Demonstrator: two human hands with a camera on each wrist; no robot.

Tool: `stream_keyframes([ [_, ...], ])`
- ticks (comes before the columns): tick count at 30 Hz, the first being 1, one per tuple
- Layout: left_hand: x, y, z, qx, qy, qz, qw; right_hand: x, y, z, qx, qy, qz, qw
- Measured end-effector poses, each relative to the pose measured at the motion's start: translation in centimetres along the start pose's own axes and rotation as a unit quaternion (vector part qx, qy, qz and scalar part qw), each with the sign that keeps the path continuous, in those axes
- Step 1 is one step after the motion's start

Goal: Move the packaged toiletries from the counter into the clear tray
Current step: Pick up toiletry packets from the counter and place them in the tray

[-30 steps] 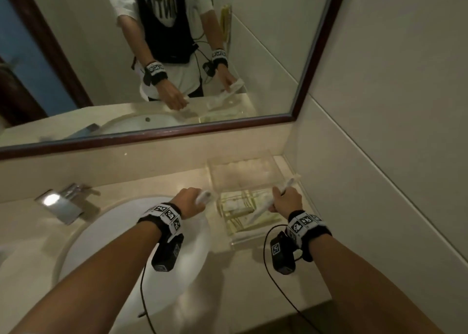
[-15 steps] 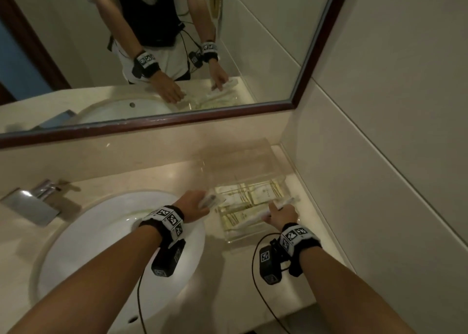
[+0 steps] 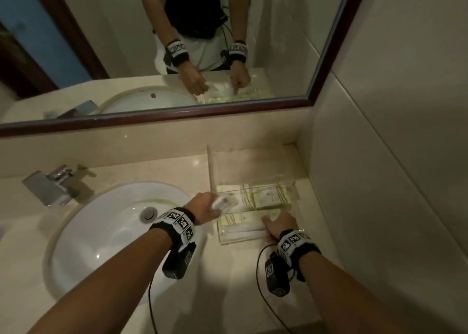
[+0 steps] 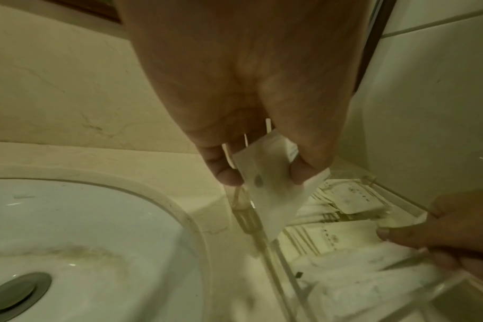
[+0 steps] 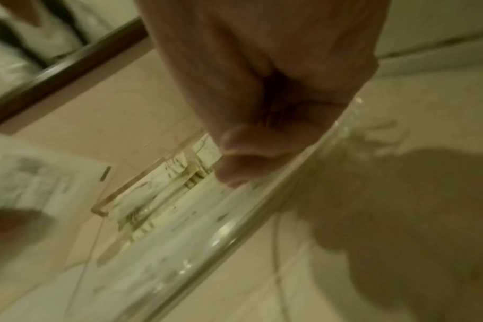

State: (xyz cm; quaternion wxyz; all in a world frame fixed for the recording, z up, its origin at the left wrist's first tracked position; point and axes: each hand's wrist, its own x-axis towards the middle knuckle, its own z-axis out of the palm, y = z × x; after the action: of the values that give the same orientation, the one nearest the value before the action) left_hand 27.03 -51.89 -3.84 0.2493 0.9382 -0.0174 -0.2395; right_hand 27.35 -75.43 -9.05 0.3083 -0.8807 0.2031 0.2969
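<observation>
1. The left hand (image 4: 251, 104) pinches a flat white packet (image 4: 273, 187) between thumb and fingertips; the packet hangs over the near left corner of the clear tray (image 3: 240, 240), not yet inside it.
2. The right hand (image 3: 279, 223) rests at the tray's near right edge; its fingers lie on a long white packet (image 4: 372, 261) in the tray's front section; the views are too blurred to tell whether it grips that packet or only presses it.
3. Several other packaged toiletries (image 3: 268, 198) already lie in the tray, in more than one compartment.
4. Likely risk: the held packet is light and dangles right at the tray wall; let go too soon, it may catch the rim and slip onto the table (image 3: 228, 283) or towards the sink (image 3: 114, 232) just beside it.
5. Second risk: the tray is light and clear; a push from the right hand could slide it on the smooth stone.
6. Surroundings: a pale stone table with a white inset sink and a chrome tap (image 3: 50, 186); a dark-framed mirror (image 3: 152, 42) above; cream tiled walls (image 3: 392, 131) closing the corner where the tray sits; the light is dim and yellowish.
</observation>
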Motion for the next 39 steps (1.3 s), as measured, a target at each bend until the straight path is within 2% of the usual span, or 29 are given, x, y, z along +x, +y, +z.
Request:
stream_keyframes([
  [4, 0.9, 2.5, 1.3, 0.011, -0.006, 0.018, 1.000, 0.3, 0.4, -1.8, -0.077, 0.006, -0.051, 0.996],
  [9, 1.8, 4.6, 2.4, 0.023, -0.022, 0.023, 0.999, 0.3, 0.7, -3.9, -0.157, 0.102, -0.158, 0.969],
  [12, 2.3, 4.9, 2.7, 0.019, -0.019, 0.021, 0.999, 0.9, 1.3, -4.0, -0.159, 0.056, -0.200, 0.965],
  [15, 2.4, 4.8, 2.9, 0.011, -0.025, 0.015, 1.000, 1.4, 1.9, -3.9, -0.165, -0.006, -0.197, 0.966],
  [18, 2.5, 5.0, 3.0, -0.006, -0.015, 0.009, 1.000, 1.7, 1.8, -4.4, -0.168, -0.031, -0.206, 0.964],
  [22, 2.9, 4.8, 3.2, -0.035, 0.007, -0.010, 0.999, 1.4, 1.0, -5.1, -0.159, 0.003, -0.220, 0.963],
  [25, 3.3, 4.7, 3.5, -0.091, -0.003, -0.035, 0.995, 1.1, 0.1, -5.1, -0.130, 0.028, -0.241, 0.961],
  [29, 3.7, 4.8, 3.6, -0.234, -0.025, -0.110, 0.966, 1.2, -1.0, -5.0, -0.096, 0.049, -0.236, 0.966],
  [33, 3.9, 4.2, 4.0, -0.328, -0.046, -0.175, 0.927, 1.3, -1.4, -5.3, -0.076, 0.057, -0.225, 0.970],
  [39, 4.5, 2.8, 4.1, -0.404, 0.038, -0.257, 0.877, 1.7, -0.9, -6.2, -0.056, 0.076, -0.214, 0.972],
])
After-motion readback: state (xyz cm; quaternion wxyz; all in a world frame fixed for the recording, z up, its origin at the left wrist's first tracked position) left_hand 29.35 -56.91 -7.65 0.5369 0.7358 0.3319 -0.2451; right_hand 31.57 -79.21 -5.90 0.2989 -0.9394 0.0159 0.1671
